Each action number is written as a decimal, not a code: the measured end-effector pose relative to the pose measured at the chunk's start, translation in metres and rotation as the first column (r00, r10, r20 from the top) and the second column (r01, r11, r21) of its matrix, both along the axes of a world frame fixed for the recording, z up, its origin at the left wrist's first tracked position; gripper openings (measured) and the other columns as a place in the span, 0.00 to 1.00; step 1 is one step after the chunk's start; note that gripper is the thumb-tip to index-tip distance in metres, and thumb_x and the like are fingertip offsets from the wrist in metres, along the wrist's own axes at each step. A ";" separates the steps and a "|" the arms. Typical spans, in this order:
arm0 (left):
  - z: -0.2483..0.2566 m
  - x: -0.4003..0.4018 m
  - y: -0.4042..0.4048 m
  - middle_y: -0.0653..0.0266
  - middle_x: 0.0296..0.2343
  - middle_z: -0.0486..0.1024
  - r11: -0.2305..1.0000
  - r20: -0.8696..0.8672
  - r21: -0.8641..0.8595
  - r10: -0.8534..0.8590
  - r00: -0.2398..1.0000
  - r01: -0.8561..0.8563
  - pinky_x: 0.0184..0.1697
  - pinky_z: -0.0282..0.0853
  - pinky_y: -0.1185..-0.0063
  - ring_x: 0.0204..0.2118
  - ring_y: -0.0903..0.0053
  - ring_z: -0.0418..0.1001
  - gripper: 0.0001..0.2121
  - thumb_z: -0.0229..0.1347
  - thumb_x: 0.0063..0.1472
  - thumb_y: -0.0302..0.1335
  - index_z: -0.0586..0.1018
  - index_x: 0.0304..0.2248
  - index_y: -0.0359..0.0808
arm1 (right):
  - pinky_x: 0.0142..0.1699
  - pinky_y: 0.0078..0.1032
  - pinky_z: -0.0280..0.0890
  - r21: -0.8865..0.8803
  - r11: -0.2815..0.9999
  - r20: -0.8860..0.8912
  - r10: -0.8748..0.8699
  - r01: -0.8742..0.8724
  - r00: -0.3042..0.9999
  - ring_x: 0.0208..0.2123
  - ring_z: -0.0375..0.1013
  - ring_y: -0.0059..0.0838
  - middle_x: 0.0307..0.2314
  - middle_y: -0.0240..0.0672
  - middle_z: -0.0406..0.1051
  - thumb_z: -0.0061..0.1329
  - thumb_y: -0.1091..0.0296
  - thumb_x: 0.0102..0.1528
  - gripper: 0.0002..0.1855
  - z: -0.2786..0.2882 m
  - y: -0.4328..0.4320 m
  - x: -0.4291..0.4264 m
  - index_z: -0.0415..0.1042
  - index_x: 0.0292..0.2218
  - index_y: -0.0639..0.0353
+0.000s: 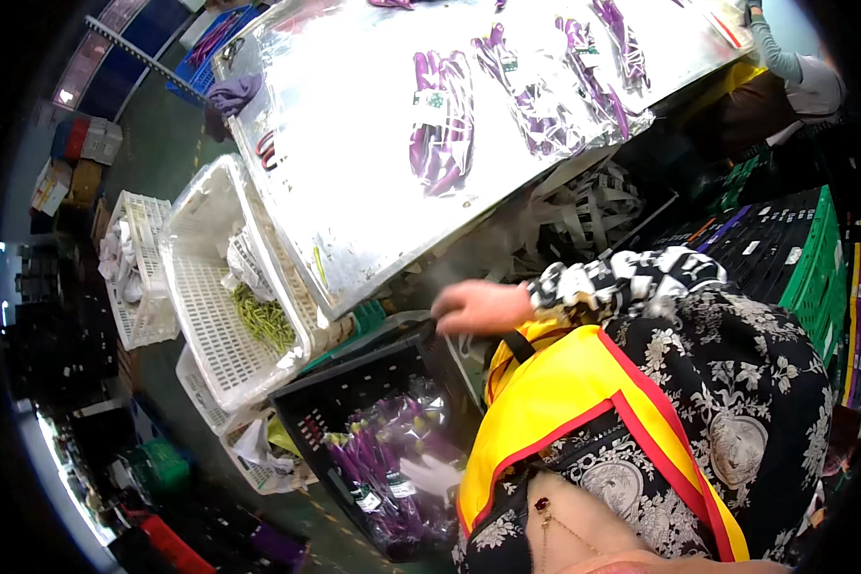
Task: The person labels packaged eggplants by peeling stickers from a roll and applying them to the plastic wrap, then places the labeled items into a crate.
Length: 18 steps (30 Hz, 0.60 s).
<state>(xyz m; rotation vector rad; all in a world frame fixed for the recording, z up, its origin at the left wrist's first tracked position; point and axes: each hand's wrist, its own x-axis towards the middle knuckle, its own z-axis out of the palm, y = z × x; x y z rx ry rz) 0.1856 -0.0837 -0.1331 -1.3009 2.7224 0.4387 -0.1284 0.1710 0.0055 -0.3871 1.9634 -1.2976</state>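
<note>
My left hand (431,476), in a pale glove, lies on the clear bags of long purple eggplants (384,459) in a black plastic crate (348,391); whether its fingers grip a bag cannot be told. My right hand (479,308), bare and blurred by motion, is in the air between the crate and the table's near edge, its fingers loosely bent with nothing visible in them. On the metal-topped table (351,208) lies a labelled bag of eggplants (441,125). Several more bagged eggplants (531,93) lie to its right.
Red-handled scissors (266,150) and a purple cloth (234,94) are at the table's left edge. White plastic baskets (201,287) stand left of it, one holding green beans (264,319). Stacked crates (807,265) stand at right. Another person (811,79) is at the upper right.
</note>
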 end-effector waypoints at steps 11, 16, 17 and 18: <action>0.149 -0.180 0.082 0.48 0.49 0.65 0.912 -0.515 -0.369 -0.360 0.778 0.178 0.56 0.57 0.69 0.53 0.60 0.63 0.23 0.49 0.61 0.32 0.64 0.52 0.28 | 0.49 0.26 0.64 -0.075 0.548 -0.444 -0.766 0.833 0.465 0.42 0.70 0.39 0.42 0.54 0.68 0.49 0.56 0.53 0.30 0.019 0.264 -0.176 0.63 0.48 0.74; 0.149 -0.328 0.140 0.45 0.51 0.61 0.866 -0.694 0.013 -0.352 0.628 0.500 0.58 0.52 0.69 0.55 0.60 0.59 0.24 0.50 0.59 0.24 0.61 0.53 0.26 | 0.45 0.24 0.66 -0.049 0.319 -0.491 -0.833 0.947 0.255 0.38 0.73 0.37 0.37 0.55 0.71 0.50 0.54 0.51 0.31 -0.003 0.380 -0.201 0.66 0.45 0.77; 0.151 -0.361 0.152 0.45 0.50 0.62 0.833 -0.734 0.077 -0.325 0.596 0.548 0.58 0.53 0.69 0.54 0.60 0.61 0.24 0.52 0.57 0.24 0.62 0.53 0.26 | 0.46 0.25 0.65 -0.004 0.346 -0.500 -0.814 0.938 0.298 0.39 0.73 0.40 0.37 0.56 0.71 0.50 0.52 0.50 0.32 -0.006 0.394 -0.211 0.66 0.45 0.77; 0.151 -0.390 0.152 0.46 0.49 0.64 0.787 -0.767 0.136 -0.302 0.566 0.602 0.57 0.54 0.69 0.53 0.60 0.62 0.25 0.54 0.56 0.24 0.62 0.52 0.25 | 0.47 0.27 0.65 0.042 0.364 -0.500 -0.798 0.930 0.335 0.40 0.72 0.42 0.38 0.57 0.70 0.51 0.50 0.50 0.34 -0.016 0.394 -0.212 0.66 0.45 0.77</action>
